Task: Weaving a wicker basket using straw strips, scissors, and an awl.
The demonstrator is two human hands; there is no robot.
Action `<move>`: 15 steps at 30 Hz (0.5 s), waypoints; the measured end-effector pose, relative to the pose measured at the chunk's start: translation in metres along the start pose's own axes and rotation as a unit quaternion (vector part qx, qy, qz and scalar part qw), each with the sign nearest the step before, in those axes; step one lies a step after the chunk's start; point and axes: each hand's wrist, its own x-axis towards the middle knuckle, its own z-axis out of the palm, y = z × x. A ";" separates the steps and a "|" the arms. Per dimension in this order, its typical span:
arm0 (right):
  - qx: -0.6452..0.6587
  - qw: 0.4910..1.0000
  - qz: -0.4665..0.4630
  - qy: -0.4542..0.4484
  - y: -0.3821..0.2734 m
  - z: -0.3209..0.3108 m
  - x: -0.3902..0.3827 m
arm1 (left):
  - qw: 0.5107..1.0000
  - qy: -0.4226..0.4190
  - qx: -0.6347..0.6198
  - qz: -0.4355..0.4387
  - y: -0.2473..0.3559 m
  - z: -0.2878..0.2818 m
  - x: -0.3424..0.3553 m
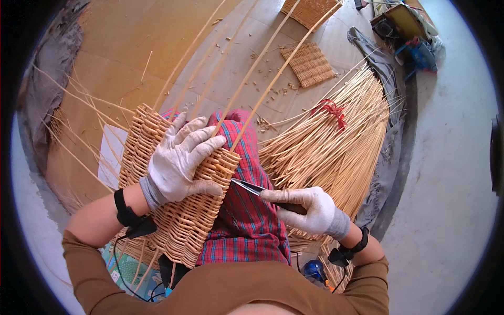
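Note:
A woven wicker panel [191, 223] lies slanted across my lap, with several long pale stakes standing out of its far edge. My gloved left hand [181, 157] rests flat on top of it, fingers spread near the far edge and thumb toward the right side. In my gloved right hand [310, 210] is a slim pointed metal tool [247, 185] with a dark handle. Its tip meets the panel's right edge; whether it goes between the strands I cannot tell. My right index finger stretches along the tool. Red plaid cloth [244, 210] covers my lap beneath the panel.
To the right lies a big bundle of thin canes [336, 142] with a red tie [333, 113], on grey cloth [391, 142]. Beyond are a small woven square [308, 64], a wicker basket [310, 11] and scattered offcuts. Loose canes [79, 100] spread at the left.

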 end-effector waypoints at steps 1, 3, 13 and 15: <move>-0.035 0.995 -0.088 0.023 0.007 0.000 0.006 | 1.000 0.003 -0.003 0.006 0.000 0.002 0.000; -0.070 0.981 -0.174 0.042 0.007 -0.007 0.014 | 1.000 -0.003 -0.003 0.016 0.000 0.000 0.001; 0.270 0.944 0.151 -0.118 -0.002 -0.019 0.027 | 0.999 -0.029 -0.027 0.000 -0.001 0.002 0.005; 0.244 0.951 0.154 -0.114 -0.009 -0.025 0.033 | 1.000 -0.020 -0.024 -0.004 -0.001 0.003 0.005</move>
